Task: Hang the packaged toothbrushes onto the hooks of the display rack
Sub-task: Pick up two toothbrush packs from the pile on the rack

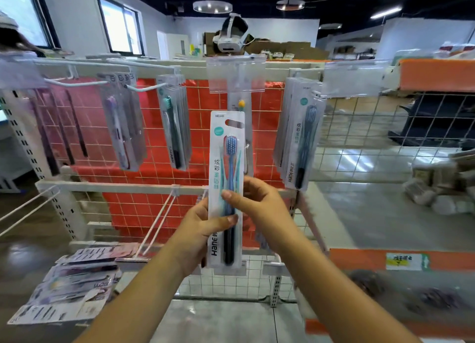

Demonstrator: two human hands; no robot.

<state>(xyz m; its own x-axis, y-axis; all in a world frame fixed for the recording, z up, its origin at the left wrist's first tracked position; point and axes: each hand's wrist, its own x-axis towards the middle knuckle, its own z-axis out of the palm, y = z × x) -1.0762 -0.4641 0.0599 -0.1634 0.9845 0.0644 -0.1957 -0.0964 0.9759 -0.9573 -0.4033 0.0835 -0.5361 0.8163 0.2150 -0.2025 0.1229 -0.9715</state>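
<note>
Both hands hold one packaged toothbrush (226, 188) upright in front of the display rack (159, 186), centre frame. Left hand (203, 229) grips pkg low, thumb across the front; right hand (257, 201) pinches its mid edge w/ thumb on front. Hang slot at pkg top sits just below the clear tag holder (236, 73). More packs hang on hooks left & right; a loose pile (74, 283) lies on lower shelf at left

head view faces rack (164, 188) closely
</note>
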